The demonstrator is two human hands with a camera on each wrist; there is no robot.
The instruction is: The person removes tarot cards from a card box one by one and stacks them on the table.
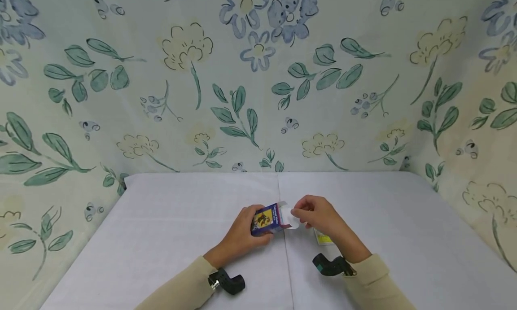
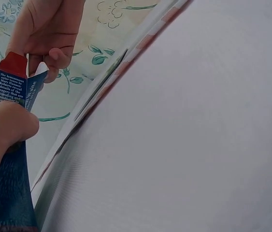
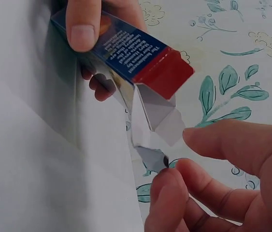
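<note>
A small blue card box [image 1: 266,220] with a yellow picture on its front is gripped in my left hand [image 1: 243,231], thumb on one side and fingers on the other. Its end is open, and the white-lined lid flap [image 3: 150,157] sticks out towards my right hand [image 1: 319,216]. With bent fingers, my right hand pinches that flap's edge. A red side flap [image 3: 167,72] stands out from the box mouth in the right wrist view. Whatever lies inside the box is hidden.
A flat white and yellow item [image 1: 324,238] lies on the white-covered table [image 1: 181,211], partly hidden under my right forearm. Behind the table hangs a floral cloth [image 1: 258,121], which also runs along both sides.
</note>
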